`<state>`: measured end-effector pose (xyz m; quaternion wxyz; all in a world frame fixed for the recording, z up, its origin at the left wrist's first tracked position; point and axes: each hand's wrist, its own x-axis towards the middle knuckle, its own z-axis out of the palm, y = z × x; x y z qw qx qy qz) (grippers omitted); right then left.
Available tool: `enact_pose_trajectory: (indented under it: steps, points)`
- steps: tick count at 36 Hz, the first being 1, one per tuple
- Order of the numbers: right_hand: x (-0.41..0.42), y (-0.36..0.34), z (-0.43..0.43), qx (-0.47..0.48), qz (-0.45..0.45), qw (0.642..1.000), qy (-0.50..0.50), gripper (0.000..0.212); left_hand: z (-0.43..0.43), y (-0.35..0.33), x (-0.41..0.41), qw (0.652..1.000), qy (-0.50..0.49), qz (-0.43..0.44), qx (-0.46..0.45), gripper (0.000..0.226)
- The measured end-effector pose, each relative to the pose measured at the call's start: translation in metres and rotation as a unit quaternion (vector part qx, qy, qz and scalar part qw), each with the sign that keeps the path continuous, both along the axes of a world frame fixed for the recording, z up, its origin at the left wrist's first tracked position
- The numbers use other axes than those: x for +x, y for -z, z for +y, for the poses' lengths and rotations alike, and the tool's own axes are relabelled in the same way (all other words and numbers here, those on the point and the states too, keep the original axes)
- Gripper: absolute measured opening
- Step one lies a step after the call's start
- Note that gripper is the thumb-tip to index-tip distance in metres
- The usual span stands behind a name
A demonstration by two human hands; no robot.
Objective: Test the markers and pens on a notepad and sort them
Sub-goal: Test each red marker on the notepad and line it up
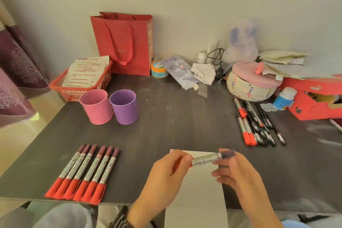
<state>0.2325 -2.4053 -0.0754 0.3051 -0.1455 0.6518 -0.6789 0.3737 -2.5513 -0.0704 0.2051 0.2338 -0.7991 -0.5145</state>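
Note:
A silver marker (207, 159) with a dark maroon end is held level above the white notepad (199, 194) at the table's front edge. My left hand (164, 177) grips its left end, where a red cap shows between the fingers. My right hand (235, 170) pinches its right end near the maroon tip. Several red-capped markers (83, 172) lie in a neat row at the front left. A loose pile of red and black pens and markers (257, 124) lies at the right.
A pink cup (96, 106) and a purple cup (125, 106) stand mid-left on the dark table (175, 116). Behind them are a red basket (81, 87) of papers and a red paper bag (125, 42). A woven lidded basket (253, 85) and a red shoebox (314, 98) crowd the back right.

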Motion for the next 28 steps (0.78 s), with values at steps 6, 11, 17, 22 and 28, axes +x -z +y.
enact_pose_trajectory:
  steps: [6,11,17,22,28]
  points:
    - [0.035,-0.011,-0.014,-0.103,-0.019,0.994,0.021,0.035,0.003,0.000,0.011,0.999,-0.014,0.049,-0.007,0.013]
    - [0.040,-0.010,-0.016,-0.103,-0.006,0.995,0.019,0.034,0.000,0.002,0.014,0.999,-0.005,0.040,-0.011,0.015]
    - [0.048,-0.005,-0.018,-0.134,-0.006,0.990,0.034,0.029,0.006,0.004,0.005,0.998,-0.017,-0.063,0.004,0.049]
    - [0.058,-0.011,-0.026,-0.248,-0.181,0.948,0.088,0.018,0.021,0.010,-0.006,0.977,-0.085,-0.129,-0.149,0.063]
    - [0.064,-0.019,-0.033,-0.316,-0.319,0.873,0.188,0.036,0.041,0.016,-0.012,0.960,-0.115,-0.136,-0.214,0.052]
